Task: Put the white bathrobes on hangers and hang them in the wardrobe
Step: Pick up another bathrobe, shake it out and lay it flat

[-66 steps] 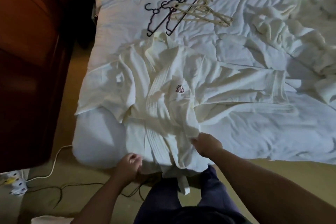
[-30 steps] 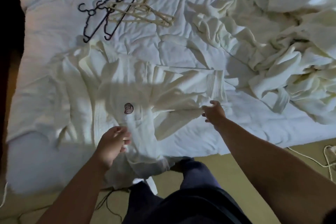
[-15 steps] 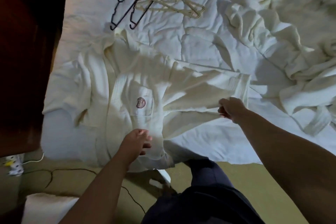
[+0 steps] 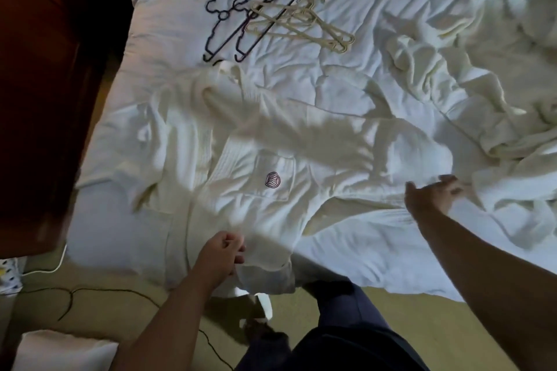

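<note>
We face a bathrobe (image 4: 271,159) laid flat on the bed (image 4: 168,24).
Our left hand (image 4: 221,256) grips its hem; our right hand (image 4: 431,196), blurred, touches the sleeve; hangers (image 4: 283,19) lie beyond.

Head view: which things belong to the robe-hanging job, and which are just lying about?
Job: bathrobe, robe pile, dark hangers, cream hangers.
Lying about: black cable, white cable, pillow.

right hand (image 4: 434,199) has slid outward, pulling the bathrobe (image 4: 271,205) sleeve straighter.
</note>
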`<state>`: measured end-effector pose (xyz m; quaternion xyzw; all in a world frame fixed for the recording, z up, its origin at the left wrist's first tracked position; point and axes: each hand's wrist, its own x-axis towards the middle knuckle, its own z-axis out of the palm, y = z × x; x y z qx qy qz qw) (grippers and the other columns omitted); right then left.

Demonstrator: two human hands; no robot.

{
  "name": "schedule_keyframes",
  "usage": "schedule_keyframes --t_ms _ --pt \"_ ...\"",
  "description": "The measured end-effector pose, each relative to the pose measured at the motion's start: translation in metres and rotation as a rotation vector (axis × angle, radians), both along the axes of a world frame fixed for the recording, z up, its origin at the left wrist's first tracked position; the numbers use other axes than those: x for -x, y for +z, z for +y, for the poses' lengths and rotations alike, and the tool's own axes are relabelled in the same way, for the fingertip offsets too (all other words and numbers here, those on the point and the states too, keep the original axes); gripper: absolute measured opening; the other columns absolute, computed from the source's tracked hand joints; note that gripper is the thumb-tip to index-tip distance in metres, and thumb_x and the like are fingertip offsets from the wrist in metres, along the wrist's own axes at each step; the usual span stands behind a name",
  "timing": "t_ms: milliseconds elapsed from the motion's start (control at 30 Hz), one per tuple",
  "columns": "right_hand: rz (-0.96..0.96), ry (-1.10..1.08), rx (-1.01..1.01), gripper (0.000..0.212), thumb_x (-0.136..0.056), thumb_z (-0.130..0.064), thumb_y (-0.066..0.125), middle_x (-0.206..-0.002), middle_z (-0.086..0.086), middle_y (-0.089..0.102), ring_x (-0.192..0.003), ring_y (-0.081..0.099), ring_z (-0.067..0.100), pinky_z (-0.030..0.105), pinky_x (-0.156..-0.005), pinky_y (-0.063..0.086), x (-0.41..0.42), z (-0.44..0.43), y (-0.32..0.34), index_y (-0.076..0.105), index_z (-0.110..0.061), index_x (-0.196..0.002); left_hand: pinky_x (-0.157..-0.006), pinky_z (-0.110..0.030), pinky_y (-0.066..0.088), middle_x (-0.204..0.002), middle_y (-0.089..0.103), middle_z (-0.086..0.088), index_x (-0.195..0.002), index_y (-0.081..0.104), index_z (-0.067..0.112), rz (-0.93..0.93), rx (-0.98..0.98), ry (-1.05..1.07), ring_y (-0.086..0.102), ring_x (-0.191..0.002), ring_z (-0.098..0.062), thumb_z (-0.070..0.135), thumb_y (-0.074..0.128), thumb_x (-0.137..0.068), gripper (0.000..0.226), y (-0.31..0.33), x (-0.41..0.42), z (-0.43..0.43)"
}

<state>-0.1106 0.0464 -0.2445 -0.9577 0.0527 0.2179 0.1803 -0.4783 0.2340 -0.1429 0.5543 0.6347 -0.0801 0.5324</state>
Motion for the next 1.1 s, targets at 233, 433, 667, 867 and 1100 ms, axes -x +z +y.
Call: schedule_keyframes --t_ms 233,433,667,867,1100 --pt "0.161 0.955 0.029 0.058 -0.087 -0.035 0.064 -0.145 0.003 0.033 -0.138 0.033 0.030 0.042 -0.109 0.035 0.177 0.043 0.000 0.041 -0.023 -0.139 -0.058 -0.030 0.046 -0.098 0.069 -0.016 -0.101 0.063 0.005 0.012 0.032 -0.002 0.063 -0.077 -0.023 0.021 0.051 -0.103 0.020 0.000 0.065 0.015" --pt "0.122 0.971 0.406 0.058 -0.091 -0.016 0.047 -0.141 0.004 0.051 -0.139 0.038 0.027 0.053 -0.121 0.010 0.227 0.049 -0.012 0.033 -0.026 -0.146 -0.049 -0.024 0.039 -0.091 0.071 -0.014 -0.099 0.062 0.007 -0.045 0.039 -0.116 0.063 -0.067 -0.021 0.020 0.054 -0.101 0.016 -0.008 0.143 0.057" --pt "0.308 0.622 0.155 0.034 -0.101 -0.042 0.044 -0.103 0.007 0.062 -0.094 0.061 0.028 0.029 -0.081 0.050 0.271 0.006 0.008 0.061 -0.014 -0.113 -0.059 -0.026 0.045 -0.093 0.073 -0.006 -0.103 0.062 0.008 0.056 0.076 -0.266 0.070 -0.074 -0.023 0.029 0.053 -0.102 0.022 -0.019 0.235 0.086" --pt "0.378 0.261 -0.109 0.048 -0.091 -0.049 0.066 -0.062 0.008 0.052 -0.050 0.053 0.023 0.029 -0.047 0.040 0.277 -0.057 0.050 0.065 -0.002 -0.079 -0.054 -0.023 0.043 -0.087 0.073 -0.009 -0.098 0.063 0.007 0.035 0.071 -0.254 0.067 -0.068 -0.024 0.020 0.055 -0.101 0.016 -0.013 0.228 0.080" --pt "0.394 0.139 -0.259 0.042 -0.085 -0.042 0.076 -0.045 0.001 0.041 -0.038 0.038 0.017 0.024 -0.042 0.032 0.234 -0.093 0.101 0.064 -0.004 -0.073 -0.054 -0.024 0.041 -0.095 0.072 -0.011 -0.102 0.063 0.009 -0.081 0.107 -0.293 0.067 -0.075 -0.025 0.023 0.056 -0.099 0.015 0.000 0.160 0.034"
